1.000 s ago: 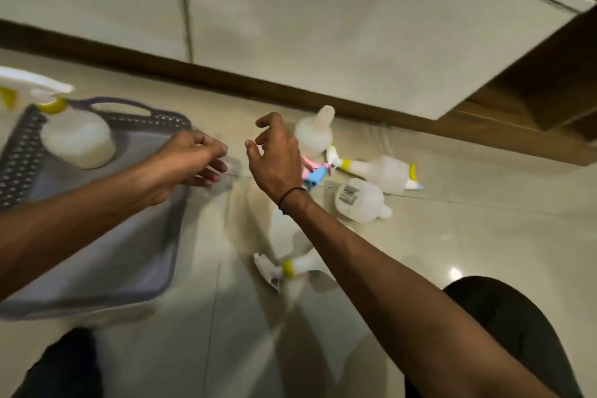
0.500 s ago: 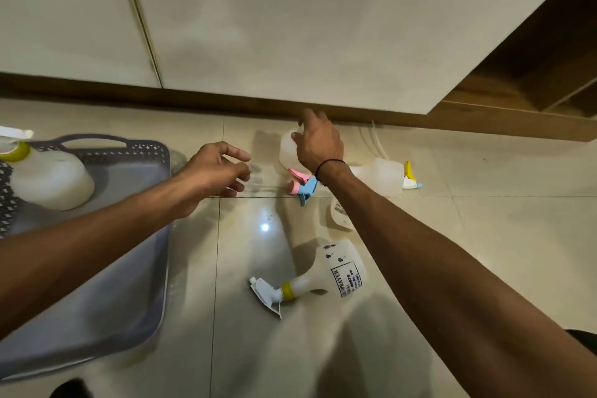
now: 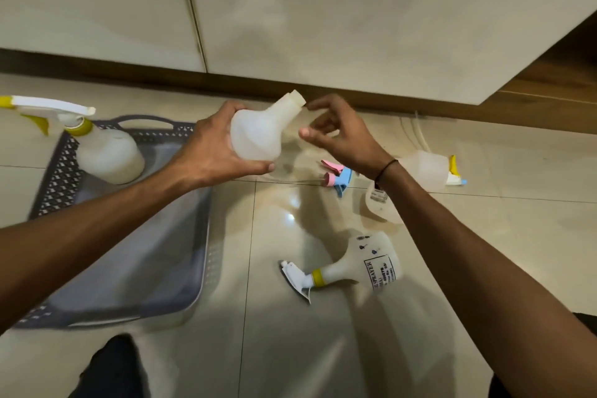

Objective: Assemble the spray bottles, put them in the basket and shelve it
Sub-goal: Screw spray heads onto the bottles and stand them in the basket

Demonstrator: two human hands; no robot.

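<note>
Head view: your left hand (image 3: 211, 152) grips an uncapped bottle (image 3: 258, 132), right hand (image 3: 336, 135) loose, empty; next, fetch the pink-blue sprayer (image 3: 337, 176).

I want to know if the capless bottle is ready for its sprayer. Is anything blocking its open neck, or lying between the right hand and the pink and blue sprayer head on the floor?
Nothing visible blocks the translucent white capless bottle; its neck is bare. The pink and blue sprayer head lies unobstructed just below the right hand.
</note>
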